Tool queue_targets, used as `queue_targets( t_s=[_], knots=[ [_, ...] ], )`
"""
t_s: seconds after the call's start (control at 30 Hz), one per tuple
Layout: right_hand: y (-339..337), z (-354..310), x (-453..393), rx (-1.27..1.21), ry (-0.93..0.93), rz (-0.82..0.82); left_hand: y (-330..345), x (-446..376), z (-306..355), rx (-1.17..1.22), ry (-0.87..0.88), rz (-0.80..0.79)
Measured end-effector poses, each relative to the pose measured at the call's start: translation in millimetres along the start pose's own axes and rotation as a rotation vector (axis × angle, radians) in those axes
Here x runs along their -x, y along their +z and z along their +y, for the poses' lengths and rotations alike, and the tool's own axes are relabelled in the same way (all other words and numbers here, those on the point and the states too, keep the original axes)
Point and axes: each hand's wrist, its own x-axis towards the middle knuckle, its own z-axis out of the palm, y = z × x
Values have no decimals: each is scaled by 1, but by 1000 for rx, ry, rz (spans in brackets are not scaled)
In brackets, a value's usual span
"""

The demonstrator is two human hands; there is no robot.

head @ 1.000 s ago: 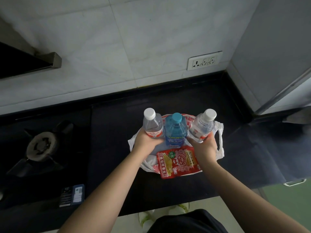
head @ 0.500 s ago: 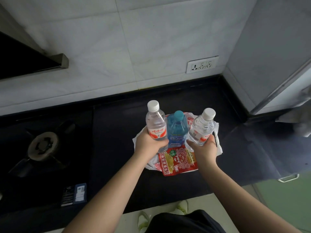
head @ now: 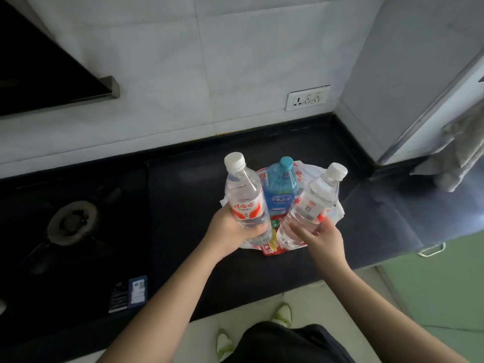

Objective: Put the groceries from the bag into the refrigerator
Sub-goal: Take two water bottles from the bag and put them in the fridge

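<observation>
My left hand [head: 230, 229] grips a clear water bottle [head: 243, 197] with a white cap and a red-and-white label, lifted above the bag. My right hand [head: 322, 238] holds a second clear water bottle [head: 311, 205] near its base, tilted to the right. Between them a blue bottle [head: 280, 187] with a teal cap stands in the white plastic bag [head: 335, 208] on the black counter [head: 183, 205]. A red snack packet [head: 272, 247] lies under the bottles at the bag's near edge, mostly hidden. The grey refrigerator [head: 408, 74] stands at the right.
A gas burner [head: 70, 221] sits on the black hob at left, under a dark range hood [head: 39, 74]. A wall socket [head: 307, 97] is on the tiled wall behind. A grey cloth [head: 461, 153] hangs at right. A small blue label [head: 137, 289] is near the hob's front.
Both hands have lifted their water bottles up out of the bag. The right bottle now leans further right. The blue bottle and the snack packet stay in place.
</observation>
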Motion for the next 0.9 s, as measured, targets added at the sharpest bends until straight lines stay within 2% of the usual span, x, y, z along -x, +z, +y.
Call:
queue_targets(
  t_s=[0.13, 0.33, 0.47, 0.57, 0.6, 0.67, 0.73, 0.83, 0.9],
  knots=[
    [3, -10, 21, -255, -24, -33, -25, 22, 1, 162, 58, -94],
    [5, -26, 48, -702, 67, -161, -42, 48, 9, 616, 57, -220],
    [-5, -37, 61, -770, 83, -206, -54, 61, 5, 782, 63, -335],
    [-14, -54, 78, -942, 136, -524, -59, 71, 2, 875, 65, -422],
    [-14, -57, 84, -944, 144, -565, -60, 73, 1, 914, 57, -455],
    [-11, -59, 93, -925, 98, -591, -62, 77, 1, 993, 40, -515],
    [-5, -64, 100, -1011, 21, -681, -63, 81, 7, 1067, 30, -571],
    [3, -77, 111, -1047, 127, -655, -65, 87, 19, 1173, 127, -635],
    [7, -79, 112, -1115, 130, -727, -67, 89, 26, 1130, 139, -614]
  ],
)
